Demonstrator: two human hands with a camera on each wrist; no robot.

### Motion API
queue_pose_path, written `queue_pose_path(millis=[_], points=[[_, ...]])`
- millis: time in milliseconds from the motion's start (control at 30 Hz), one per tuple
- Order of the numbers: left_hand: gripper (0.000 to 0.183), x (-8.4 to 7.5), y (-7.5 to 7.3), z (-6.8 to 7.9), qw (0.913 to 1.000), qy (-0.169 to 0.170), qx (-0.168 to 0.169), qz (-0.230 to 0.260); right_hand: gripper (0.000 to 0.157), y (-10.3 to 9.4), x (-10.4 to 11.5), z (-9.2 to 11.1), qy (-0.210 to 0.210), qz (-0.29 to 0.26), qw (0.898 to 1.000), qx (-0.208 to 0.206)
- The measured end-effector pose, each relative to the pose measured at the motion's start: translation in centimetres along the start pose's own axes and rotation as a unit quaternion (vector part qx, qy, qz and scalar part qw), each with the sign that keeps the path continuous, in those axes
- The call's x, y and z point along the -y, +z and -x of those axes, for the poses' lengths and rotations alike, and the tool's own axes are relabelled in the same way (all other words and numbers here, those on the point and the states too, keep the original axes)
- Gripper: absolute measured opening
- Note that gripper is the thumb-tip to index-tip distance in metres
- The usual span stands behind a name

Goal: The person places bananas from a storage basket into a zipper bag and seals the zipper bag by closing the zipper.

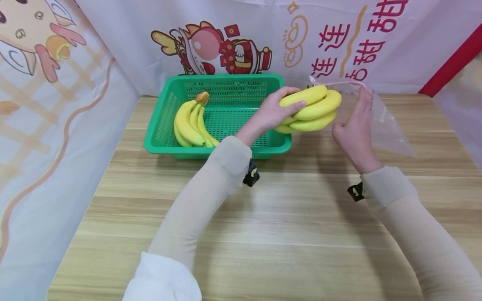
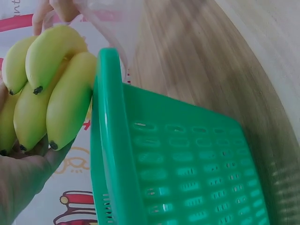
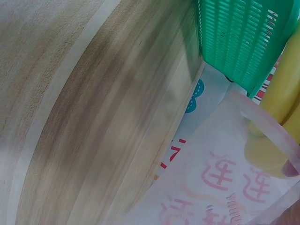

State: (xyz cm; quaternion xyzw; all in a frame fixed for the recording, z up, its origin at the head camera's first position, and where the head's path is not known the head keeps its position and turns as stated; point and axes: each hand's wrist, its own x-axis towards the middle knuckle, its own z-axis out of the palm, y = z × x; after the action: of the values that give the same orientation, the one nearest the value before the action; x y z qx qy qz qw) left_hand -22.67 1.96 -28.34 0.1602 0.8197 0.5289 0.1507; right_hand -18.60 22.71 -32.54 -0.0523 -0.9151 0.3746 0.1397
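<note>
A: Head view. What does the left hand (image 1: 276,109) hold?
B: It is clamped round a bunch of bananas (image 1: 316,110), its thumb and fingers against the fruit. The bunch is raised above the surface (image 1: 286,217), at the right end of a green basket (image 1: 180,150).

A: The basket itself?
B: It has slotted walls and stands at the far side of the surface, before a printed cloth (image 1: 128,33). A second bunch (image 1: 190,125) lies within, toward its left wall, brown stem at the far end.

A: And the right hand (image 1: 357,129)?
B: It grips a clear plastic bag (image 1: 389,127) near the rim; the film hangs beside the hand, to the right of the raised fruit.

A: Left wrist view?
B: The dark banana tips face the left palm, with fingers passing beneath. The basket rim is just beside the bunch; contact cannot be told. Fingers of the right hand show behind the fruit, at the bag.

A: Right wrist view?
B: The bag's film spans the lower right, the cloth's lettering paler through it. Banana ends also show through the film; whether they lie inside or behind it cannot be told. A slotted basket wall occupies the upper right.
</note>
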Motion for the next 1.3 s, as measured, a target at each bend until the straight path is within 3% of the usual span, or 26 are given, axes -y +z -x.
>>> queue_pose_path(millis=[433, 867, 1133, 1300], points=[[0.05, -0.23, 0.18, -0.34, 0.9998, 0.003, -0.019, 0.002, 0.097, -0.17, -0.07, 0.2, -0.007, -0.016, 1.0, 0.002], [0.048, 0.0, -0.33, 0.03, 0.9987, 0.043, 0.002, 0.028, 0.098, -0.29, -0.01, 0.25, -0.005, -0.032, 0.999, 0.002], [0.042, -0.08, -0.5, 0.16, 0.9981, 0.017, -0.009, 0.058, 0.098, -0.35, 0.08, 0.39, -0.005, -0.035, 0.999, -0.004], [0.042, 0.12, -0.56, 0.08, 0.9984, 0.018, -0.01, 0.054, 0.096, -0.31, 0.06, 0.36, -0.016, -0.038, 0.999, -0.007]])
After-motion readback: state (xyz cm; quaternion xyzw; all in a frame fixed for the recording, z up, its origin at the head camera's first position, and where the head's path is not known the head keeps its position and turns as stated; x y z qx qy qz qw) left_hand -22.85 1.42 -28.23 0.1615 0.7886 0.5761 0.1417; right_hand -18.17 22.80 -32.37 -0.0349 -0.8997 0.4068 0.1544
